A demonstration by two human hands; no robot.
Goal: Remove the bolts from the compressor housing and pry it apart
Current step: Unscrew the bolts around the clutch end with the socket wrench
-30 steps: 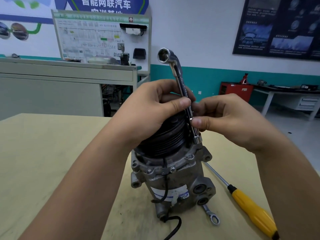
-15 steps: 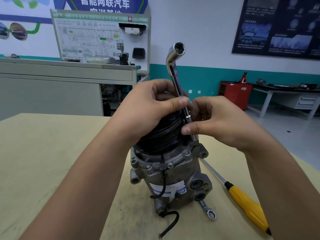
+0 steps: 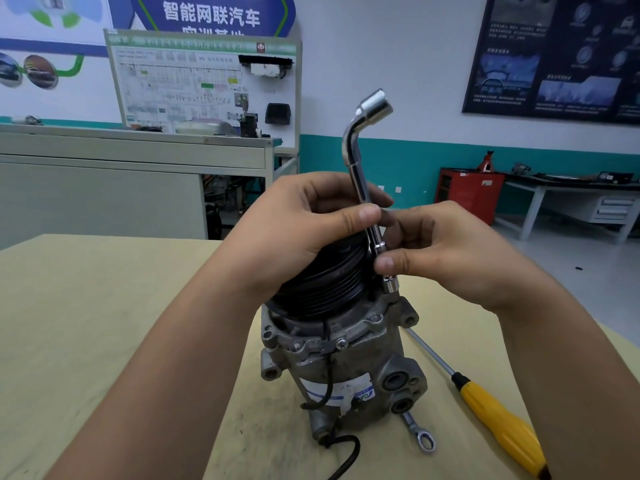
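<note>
A grey metal compressor housing (image 3: 349, 358) stands upright on the table, its black ribbed pulley (image 3: 325, 278) on top. A chrome L-shaped socket wrench (image 3: 363, 164) stands nearly upright with its lower socket (image 3: 391, 285) seated at the housing's upper right flange. My left hand (image 3: 304, 230) lies over the pulley, thumb against the wrench shaft. My right hand (image 3: 446, 254) pinches the lower shaft between thumb and fingers. The bolt under the socket is hidden.
A yellow-handled screwdriver (image 3: 495, 414) lies on the wooden table (image 3: 104, 306) to the right of the housing. A small ring spanner (image 3: 420, 434) pokes out from under it, and a black cable (image 3: 343, 455) trails at the front. Benches stand behind.
The wrench has turned about its shaft: its bent upper socket swung from pointing left to pointing right. Both hands stayed on the shaft and pulley.
</note>
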